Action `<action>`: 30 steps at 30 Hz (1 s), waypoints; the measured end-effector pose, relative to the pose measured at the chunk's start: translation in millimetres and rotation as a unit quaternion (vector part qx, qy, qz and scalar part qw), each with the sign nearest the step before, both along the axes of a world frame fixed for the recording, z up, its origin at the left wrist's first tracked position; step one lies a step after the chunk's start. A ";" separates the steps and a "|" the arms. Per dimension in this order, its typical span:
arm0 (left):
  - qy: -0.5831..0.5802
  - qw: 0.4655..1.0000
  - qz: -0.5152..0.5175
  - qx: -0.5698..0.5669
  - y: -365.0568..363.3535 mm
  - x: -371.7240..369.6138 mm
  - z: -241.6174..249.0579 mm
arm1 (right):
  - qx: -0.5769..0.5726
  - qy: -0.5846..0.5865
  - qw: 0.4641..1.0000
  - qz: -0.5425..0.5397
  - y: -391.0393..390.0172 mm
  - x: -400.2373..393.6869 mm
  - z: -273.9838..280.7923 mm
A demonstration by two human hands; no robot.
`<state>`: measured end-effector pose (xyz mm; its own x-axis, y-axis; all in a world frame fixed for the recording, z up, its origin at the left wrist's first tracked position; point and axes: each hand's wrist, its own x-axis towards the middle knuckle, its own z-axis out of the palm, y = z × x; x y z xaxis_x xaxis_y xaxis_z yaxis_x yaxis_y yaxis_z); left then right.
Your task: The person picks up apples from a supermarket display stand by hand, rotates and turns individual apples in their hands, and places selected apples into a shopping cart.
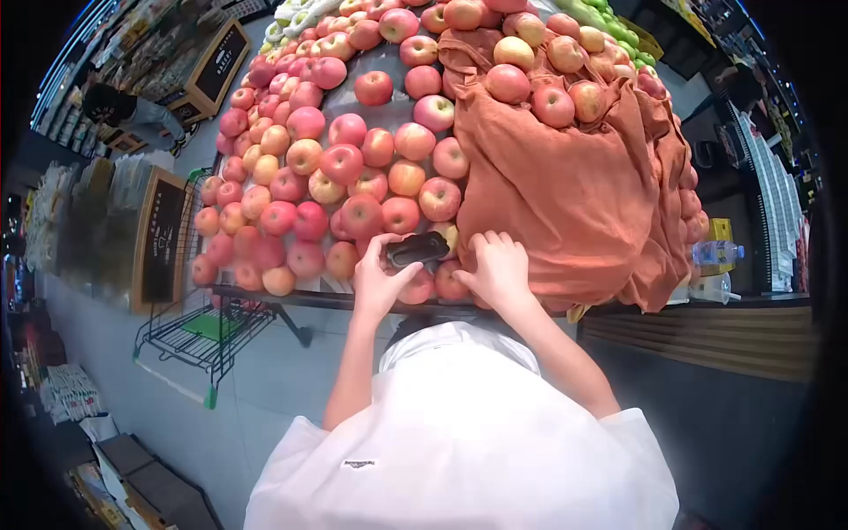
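Observation:
My left hand (pixel 382 274) is closed around a small black object (pixel 418 251), held over the front edge of the apple display. What the object is, I cannot make out. To its right, my right hand (pixel 496 269) rests at the front left edge of a rust-coloured cloth (pixel 556 194), its fingers on the fabric and its thumb beside an apple (pixel 450 280). Whether those fingers pinch the cloth is unclear. Several red and yellow apples (pixel 361 216) lie just beyond my left hand, and more apples (pixel 554 105) sit on top of the cloth.
A wire cart (pixel 208 331) stands at the left of the display. Chalkboard-fronted crates (pixel 163 238) are further left. At the right are a plastic bottle (pixel 717 253) and a dark counter (pixel 707 336). One person (pixel 132 110) is at the upper left, another (pixel 746 84) at the upper right.

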<state>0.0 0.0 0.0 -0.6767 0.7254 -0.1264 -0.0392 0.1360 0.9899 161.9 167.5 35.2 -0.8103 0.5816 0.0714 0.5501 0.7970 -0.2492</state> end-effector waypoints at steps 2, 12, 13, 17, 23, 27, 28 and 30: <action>0.007 1.000 0.003 -0.030 -2.8 -5.9 5.3 | 0.007 -0.044 0.998 0.055 6.2 -3.1 -17.5; -0.095 0.994 -0.009 0.056 36.1 57.2 -6.9 | -0.551 0.441 0.708 -0.024 61.7 61.3 25.9; -0.095 0.994 -0.014 0.058 47.7 63.8 -7.2 | -0.608 0.494 0.620 -0.034 64.7 65.1 29.5; -0.002 0.999 -0.048 0.020 89.7 88.5 -12.2 | -0.659 0.512 0.551 -0.026 71.3 72.8 33.8; 0.193 0.979 0.029 0.053 126.0 89.3 -16.4 | -0.439 0.350 0.821 0.103 52.0 59.6 30.7; 0.142 0.989 -0.017 0.029 123.5 86.2 -48.8 | -0.219 0.278 0.928 0.115 36.3 49.3 14.8; 0.172 0.985 0.005 0.014 124.8 86.7 -51.9 | -0.197 0.264 0.939 0.099 33.7 47.9 5.3; 0.183 0.982 -0.013 0.041 114.7 84.2 -49.9 | -0.163 0.248 0.953 0.062 27.1 43.6 -5.7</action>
<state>84.2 114.7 -49.9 -0.6463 0.7411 0.1819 0.3245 0.0512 0.9445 205.5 194.5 29.4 -0.7879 0.5401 0.2959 0.2059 0.6839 -0.6999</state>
